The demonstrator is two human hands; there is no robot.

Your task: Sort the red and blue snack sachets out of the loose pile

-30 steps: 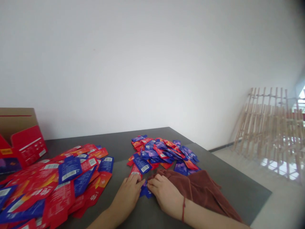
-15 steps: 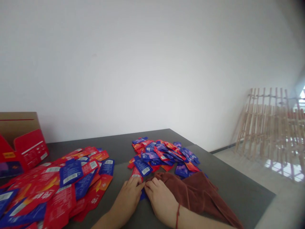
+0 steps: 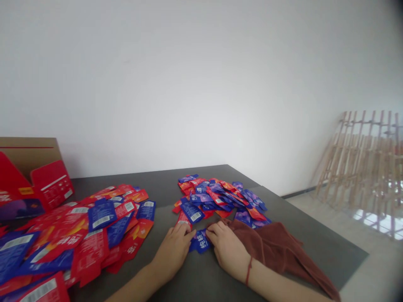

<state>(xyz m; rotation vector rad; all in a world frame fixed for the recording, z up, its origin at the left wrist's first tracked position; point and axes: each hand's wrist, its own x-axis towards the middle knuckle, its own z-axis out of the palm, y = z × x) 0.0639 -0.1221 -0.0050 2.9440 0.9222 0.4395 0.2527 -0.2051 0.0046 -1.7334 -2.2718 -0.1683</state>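
A blue packet (image 3: 200,242) lies flat on the dark table between my hands, its white lettering showing. My left hand (image 3: 174,247) has curled fingers at its left edge, pinning it down; a red packet (image 3: 183,218) lies just beyond those fingertips. On the other side my right hand (image 3: 226,245), with a thin red cord at the wrist, has bent fingers closed on the near end of a brown cloth (image 3: 273,241). Its fingertips touch the packet's right edge. The cloth spreads rumpled behind the right hand and forearm toward the table's right side.
Red and blue packets form a large heap (image 3: 91,235) at the left and a smaller pile (image 3: 217,195) ahead. A red opened carton (image 3: 52,184) stands at the far left. The table (image 3: 327,239) ends at the right; wooden racks (image 3: 359,159) lean on the wall (image 3: 201,84).
My right hand has slid right, dragging the cloth and uncovering more of the blue packet. My left hand stays at the packet's left edge. The whole view has shifted slightly.
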